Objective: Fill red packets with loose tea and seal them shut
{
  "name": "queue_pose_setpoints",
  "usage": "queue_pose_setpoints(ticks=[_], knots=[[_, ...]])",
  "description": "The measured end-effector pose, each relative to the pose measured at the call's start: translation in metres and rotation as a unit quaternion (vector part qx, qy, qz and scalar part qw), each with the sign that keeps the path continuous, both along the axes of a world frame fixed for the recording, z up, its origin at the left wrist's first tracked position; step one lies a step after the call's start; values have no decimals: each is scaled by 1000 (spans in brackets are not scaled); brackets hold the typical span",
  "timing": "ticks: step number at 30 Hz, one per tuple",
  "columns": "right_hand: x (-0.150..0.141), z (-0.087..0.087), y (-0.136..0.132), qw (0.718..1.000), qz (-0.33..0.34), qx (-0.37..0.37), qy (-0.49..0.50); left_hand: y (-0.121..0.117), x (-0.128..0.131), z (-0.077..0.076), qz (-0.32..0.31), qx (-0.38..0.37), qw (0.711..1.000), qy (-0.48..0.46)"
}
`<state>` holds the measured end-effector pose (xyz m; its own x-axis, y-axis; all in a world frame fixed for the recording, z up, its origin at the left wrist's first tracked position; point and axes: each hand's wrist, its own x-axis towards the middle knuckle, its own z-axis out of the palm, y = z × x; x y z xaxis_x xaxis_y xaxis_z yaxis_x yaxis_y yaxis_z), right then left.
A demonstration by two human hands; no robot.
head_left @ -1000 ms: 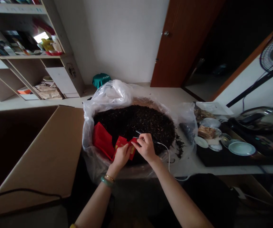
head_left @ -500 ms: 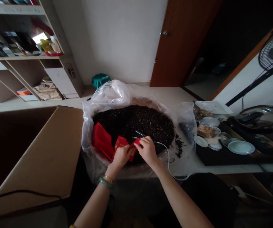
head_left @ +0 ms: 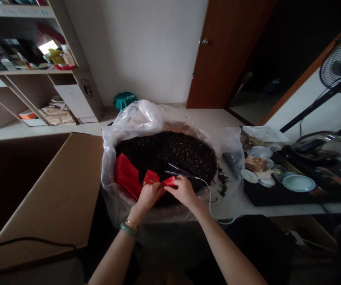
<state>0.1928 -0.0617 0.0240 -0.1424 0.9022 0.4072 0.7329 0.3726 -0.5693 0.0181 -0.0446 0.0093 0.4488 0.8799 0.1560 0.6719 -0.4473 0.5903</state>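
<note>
Pinching red strip (head_left: 169, 181) over dark leaves (head_left: 191, 150): our left hand (head_left: 149, 196) and right hand (head_left: 186, 192) both nearly closed on it, left fingertips hidden. Strip's long axis runs sideways, right end tipped slightly away. Whether it joins gold-lettered red packet (head_left: 150, 177), part covered by our left hand, we cannot tell. Just beyond, two-pronged tool (head_left: 185, 173) points left, dark body hard to make out. Crumpled plastic bag (head_left: 149, 114) rises behind leaves.
</note>
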Motion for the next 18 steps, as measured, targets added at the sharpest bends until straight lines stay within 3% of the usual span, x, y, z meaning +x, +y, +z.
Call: queue_pose_setpoints(ticks=[6, 12, 14, 18], knots=[[7, -5, 5, 992, 32, -93, 74, -4, -7, 1, -1, -9, 998, -60], [12, 0, 2, 962, 58, -149, 224, -2, -12, 2, 81, 13, 979, -187], [10, 2, -1, 940, 74, -181, 278, -2, -11, 1, 111, 8, 969, -221], [3, 5, -6, 864, 110, -302, 387, -7, -7, -2, 168, 0, 957, -237]])
